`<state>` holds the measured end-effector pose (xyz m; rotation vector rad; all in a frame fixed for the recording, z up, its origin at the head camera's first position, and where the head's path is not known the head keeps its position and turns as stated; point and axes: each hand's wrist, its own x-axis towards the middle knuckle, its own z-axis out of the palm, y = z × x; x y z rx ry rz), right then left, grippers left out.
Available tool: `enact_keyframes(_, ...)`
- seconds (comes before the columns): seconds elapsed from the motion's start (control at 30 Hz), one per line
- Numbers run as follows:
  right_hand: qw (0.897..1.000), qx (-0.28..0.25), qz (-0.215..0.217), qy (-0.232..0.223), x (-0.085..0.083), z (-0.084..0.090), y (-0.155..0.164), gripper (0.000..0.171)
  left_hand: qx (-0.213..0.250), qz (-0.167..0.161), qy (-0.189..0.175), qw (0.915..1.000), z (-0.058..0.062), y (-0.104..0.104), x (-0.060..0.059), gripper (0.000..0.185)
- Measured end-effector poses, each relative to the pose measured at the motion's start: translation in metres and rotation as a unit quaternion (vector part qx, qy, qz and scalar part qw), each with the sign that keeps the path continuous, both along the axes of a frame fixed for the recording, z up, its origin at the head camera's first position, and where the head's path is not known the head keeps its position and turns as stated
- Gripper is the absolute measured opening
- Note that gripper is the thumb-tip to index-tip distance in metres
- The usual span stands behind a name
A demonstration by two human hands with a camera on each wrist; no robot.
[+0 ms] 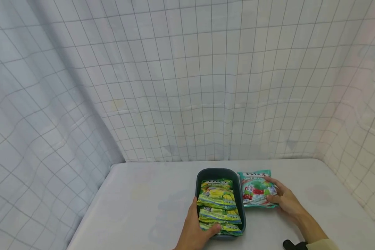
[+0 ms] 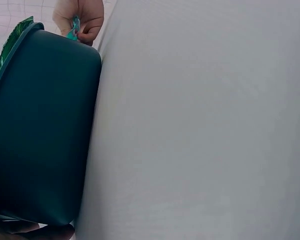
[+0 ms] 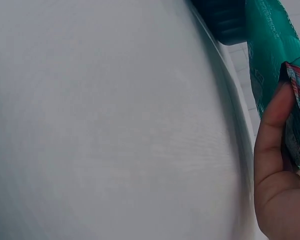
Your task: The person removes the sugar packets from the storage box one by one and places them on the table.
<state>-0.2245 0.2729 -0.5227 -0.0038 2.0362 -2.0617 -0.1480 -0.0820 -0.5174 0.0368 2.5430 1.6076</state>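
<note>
A dark teal bin (image 1: 217, 171) stands on the white table, filled with several yellow-green candy bags (image 1: 218, 199). My left hand (image 1: 197, 227) grips the bin's near left corner, its thumb lying over the nearest bag. The left wrist view is filled by the bin's outer wall (image 2: 40, 130). A teal candy bag (image 1: 256, 187) lies flat just right of the bin, touching its side. My right hand (image 1: 284, 199) pinches that bag's right edge. In the right wrist view a finger (image 3: 275, 135) lies against the bag (image 3: 272, 50), beside the bin's corner (image 3: 225, 20).
White gridded cloth hangs as walls behind and on both sides of the table (image 1: 143, 201). The table's left edge runs diagonally near the left curtain. A black wrist mount (image 1: 292, 244) shows at the bottom right.
</note>
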Motion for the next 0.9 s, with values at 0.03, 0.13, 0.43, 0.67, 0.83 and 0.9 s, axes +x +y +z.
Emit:
enact_keyframes(0.03, 1.0, -0.007, 0.001, -0.003, 0.0002, -0.0012, -0.0001, 0.08, -0.001, 0.001, -0.002, 1.0, -0.0003, 0.0001, 0.0002, 0.12)
enact_keyframes(0.13, 1.0, -0.019, 0.003, -0.015, 0.0008, -0.0033, -0.0005, 0.08, -0.004, 0.005, -0.003, 1.0, -0.001, 0.0003, 0.0005, 0.12)
enact_keyframes(0.43, 1.0, -0.007, -0.003, -0.02, -0.0002, -0.006, -0.0035, 0.08, -0.002, 0.002, 0.006, 1.0, -0.0014, -0.0004, 0.0011, 0.119)
enact_keyframes(0.67, 0.999, 0.043, -0.013, -0.009, -0.0019, -0.0054, -0.0088, 0.08, 0.001, -0.002, 0.012, 0.9999, -0.0016, -0.0019, -0.0001, 0.119)
enact_keyframes(0.83, 0.991, 0.128, -0.015, 0.021, -0.0026, -0.0034, -0.0097, 0.082, 0.003, -0.003, 0.009, 0.9999, -0.0025, -0.0022, 0.0001, 0.119)
enact_keyframes(0.9, 0.988, 0.151, -0.02, 0.025, -0.0017, -0.0017, -0.0099, 0.082, 0.005, 0.0, 0.006, 1.0, -0.0025, -0.0022, 0.0008, 0.119)
